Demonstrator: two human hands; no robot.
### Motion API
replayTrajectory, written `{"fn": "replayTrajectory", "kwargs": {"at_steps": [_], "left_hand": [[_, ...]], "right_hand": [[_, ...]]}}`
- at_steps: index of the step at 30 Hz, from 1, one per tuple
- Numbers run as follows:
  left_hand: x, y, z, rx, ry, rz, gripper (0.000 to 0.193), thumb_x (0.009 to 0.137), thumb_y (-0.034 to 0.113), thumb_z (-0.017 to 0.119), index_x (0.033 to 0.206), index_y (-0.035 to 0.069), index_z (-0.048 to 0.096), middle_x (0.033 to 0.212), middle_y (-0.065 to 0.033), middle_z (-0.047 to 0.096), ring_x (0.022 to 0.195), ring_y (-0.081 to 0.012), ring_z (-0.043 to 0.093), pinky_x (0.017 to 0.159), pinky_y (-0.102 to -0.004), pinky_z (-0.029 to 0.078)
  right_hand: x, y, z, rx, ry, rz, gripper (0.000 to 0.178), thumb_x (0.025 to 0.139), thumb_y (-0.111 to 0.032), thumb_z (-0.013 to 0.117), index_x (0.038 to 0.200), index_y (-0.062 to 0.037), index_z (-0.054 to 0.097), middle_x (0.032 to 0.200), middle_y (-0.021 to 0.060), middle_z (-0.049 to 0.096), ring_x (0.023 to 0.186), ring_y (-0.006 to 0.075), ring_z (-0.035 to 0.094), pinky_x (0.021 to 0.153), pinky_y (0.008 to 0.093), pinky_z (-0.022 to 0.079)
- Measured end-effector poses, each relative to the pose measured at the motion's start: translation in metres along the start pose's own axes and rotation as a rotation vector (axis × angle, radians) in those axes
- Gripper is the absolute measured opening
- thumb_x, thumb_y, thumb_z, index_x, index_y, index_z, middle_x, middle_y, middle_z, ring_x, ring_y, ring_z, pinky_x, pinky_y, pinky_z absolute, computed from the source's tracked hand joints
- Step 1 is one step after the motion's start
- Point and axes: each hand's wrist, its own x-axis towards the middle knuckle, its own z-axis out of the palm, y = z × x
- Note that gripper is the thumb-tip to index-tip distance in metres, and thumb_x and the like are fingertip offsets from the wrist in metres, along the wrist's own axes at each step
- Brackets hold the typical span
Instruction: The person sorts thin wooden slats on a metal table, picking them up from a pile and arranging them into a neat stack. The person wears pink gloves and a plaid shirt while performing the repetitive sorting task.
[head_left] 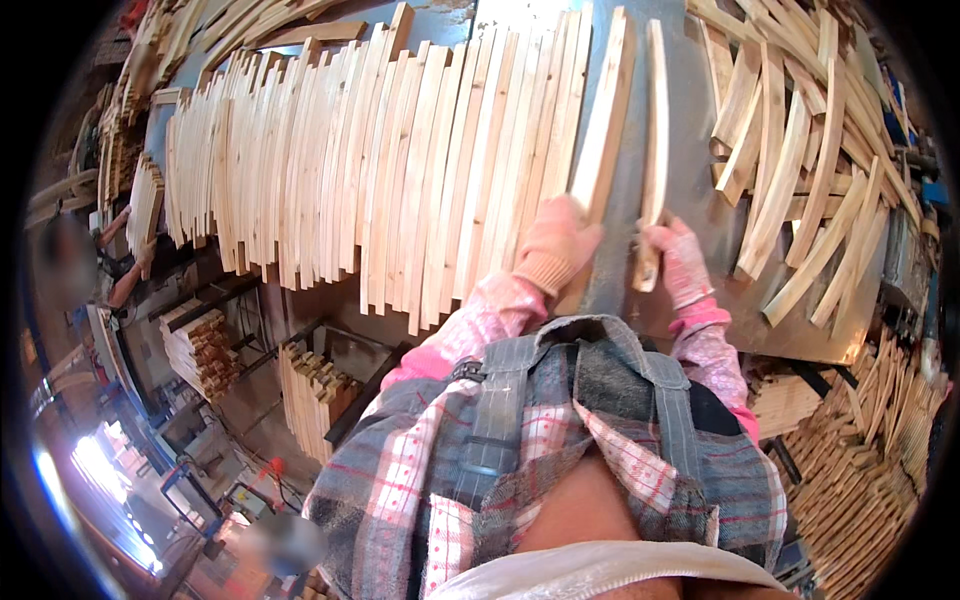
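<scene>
My left hand [556, 243], in a pink knit glove, grips the near end of a pale curved wooden slat [606, 120] that lies on the grey metal table [690, 150]. My right hand [676, 258], also gloved in pink, holds the near end of a thinner curved slat [656, 130] just to the right, with a gap between the two slats. Left of my left hand a long row of similar slats [400, 170] lies side by side across the table.
A loose pile of curved slats [800, 170] covers the table's right part. Stacks of short wood pieces [318, 395] stand under the table at left, and more stacks [870, 480] at lower right. Another person's arm [125, 275] shows at far left by a slat bundle [145, 205].
</scene>
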Motion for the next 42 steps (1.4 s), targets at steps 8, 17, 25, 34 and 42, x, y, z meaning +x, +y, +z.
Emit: {"fn": "replayTrajectory", "kwargs": {"at_steps": [8,17,25,34,42], "left_hand": [[-0.049,-0.026,0.025,0.480,0.075,0.156,0.059,0.084,0.032,0.075,0.131,0.001,0.057,0.116,-0.0226,0.063,0.105,-0.0420,0.064,0.095,-0.0511,0.052],[-0.040,0.023,-0.006,-0.055,0.296,0.194,0.054,0.089,0.048,0.065,0.115,0.000,0.070,0.120,-0.0280,0.067,0.112,-0.0435,0.065,0.100,-0.0497,0.050],[-0.015,-0.027,-0.069,-1.048,0.031,0.026,0.034,0.090,0.013,0.071,0.119,-0.003,0.063,0.100,-0.0148,0.072,0.083,-0.0237,0.072,0.074,-0.0382,0.061],[-0.002,-0.134,-0.131,-1.036,0.324,-0.140,0.027,0.087,0.019,0.072,0.104,-0.002,0.071,0.091,-0.0101,0.070,0.078,-0.0215,0.068,0.074,-0.0358,0.057],[-0.009,-0.305,-0.286,-0.346,0.528,-0.301,0.038,0.085,0.031,0.072,0.107,-0.001,0.074,0.088,-0.0096,0.073,0.078,-0.0183,0.067,0.066,-0.0375,0.053]], "right_hand": [[-0.009,0.013,-0.013,0.290,-0.330,0.105,0.035,0.091,-0.018,0.067,0.116,0.0058,0.064,0.095,0.0088,0.068,0.087,0.0175,0.067,0.078,0.0297,0.056],[-0.024,0.003,0.039,-0.162,-0.259,-0.114,0.028,0.091,-0.016,0.070,0.112,0.0032,0.065,0.092,0.0075,0.069,0.081,0.0174,0.066,0.072,0.0298,0.053],[0.008,-0.030,0.071,-0.405,-0.348,-0.296,0.061,0.095,-0.021,0.073,0.146,0.0050,0.051,0.127,0.0124,0.066,0.107,0.0176,0.065,0.090,0.0298,0.055],[0.087,-0.001,0.066,-0.960,0.171,-0.263,0.080,0.092,-0.051,0.066,0.140,0.0106,0.052,0.139,0.0297,0.060,0.127,0.0427,0.060,0.107,0.0448,0.046],[0.056,-0.021,0.134,-0.963,0.045,-0.018,0.049,0.087,-0.040,0.068,0.115,0.0001,0.072,0.107,0.0219,0.075,0.105,0.0347,0.071,0.093,0.0417,0.053]]}}
